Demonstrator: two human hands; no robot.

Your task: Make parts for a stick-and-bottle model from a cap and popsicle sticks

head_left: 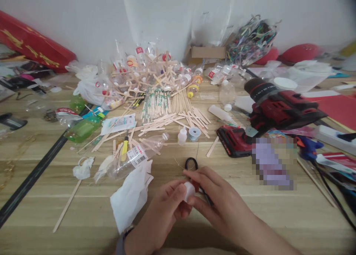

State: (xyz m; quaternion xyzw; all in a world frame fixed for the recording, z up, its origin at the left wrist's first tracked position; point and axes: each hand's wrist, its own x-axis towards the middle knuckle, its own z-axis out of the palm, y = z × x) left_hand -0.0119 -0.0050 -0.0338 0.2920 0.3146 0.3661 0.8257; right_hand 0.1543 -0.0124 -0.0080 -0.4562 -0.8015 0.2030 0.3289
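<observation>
head view, left hand (162, 210) and right hand (222, 201) pinching white piece (189, 191), axis direction unclear

A smooth, plastic-looking surface was shown by the small white piece (189, 192) on the near side. The table (91, 218) was finished in smooth wood grain. Clear, glossy plastic was seen in the left bottle (137, 156), matt, creased paper in the tissue (129, 201), matt cardboard in the far box (208, 52).

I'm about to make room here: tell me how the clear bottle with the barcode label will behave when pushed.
The bottle would probably roll, being rounded and on its side. It seems light, with no liquid visible through its clear wall.
</observation>
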